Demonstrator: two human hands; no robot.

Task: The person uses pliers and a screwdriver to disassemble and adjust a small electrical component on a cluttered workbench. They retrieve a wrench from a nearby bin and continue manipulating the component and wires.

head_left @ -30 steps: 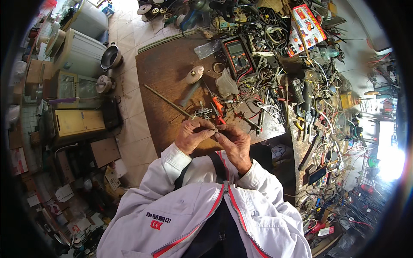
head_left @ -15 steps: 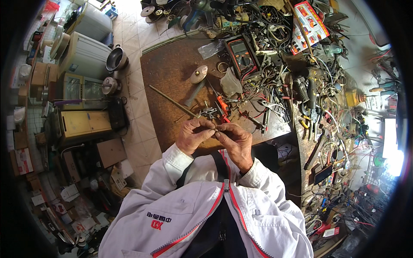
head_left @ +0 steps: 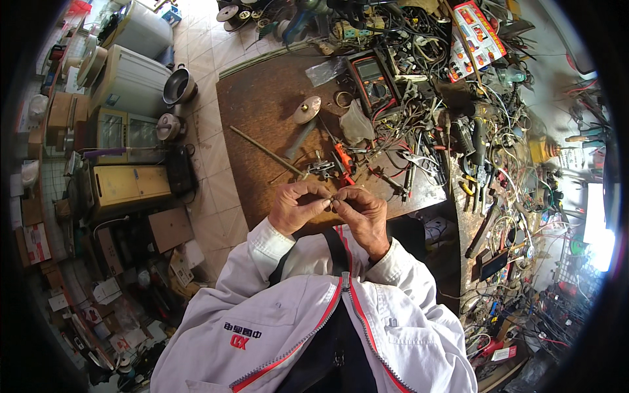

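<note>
Pinching with thumb and forefinger of the left hand (head_left: 300,208) and likewise of the right hand (head_left: 363,217), fingertips nearly meeting, gripping a tiny dark piece (head_left: 332,202) between both. Holding it in front of the chest, in view over the near edge of the brown worktop (head_left: 259,98). Being mostly covered by the fingers, and too small to name more exactly. Wearing a pale jacket (head_left: 314,298) with sleeves reaching the wrists.

Facing, just beyond the fingertips, a small metal assembly (head_left: 321,168) beside a red-orange tool (head_left: 344,159), both lying on the wood. Having a long thin rod (head_left: 267,152) lying aslant, one end near the left hand. Showing farther off a round metal disc (head_left: 306,111) close to a dark bar (head_left: 301,139). Showing to the right of these a crumpled clear bag (head_left: 357,124), then a multimeter (head_left: 373,80) lying face up near a tangle of wires (head_left: 405,134).
</note>
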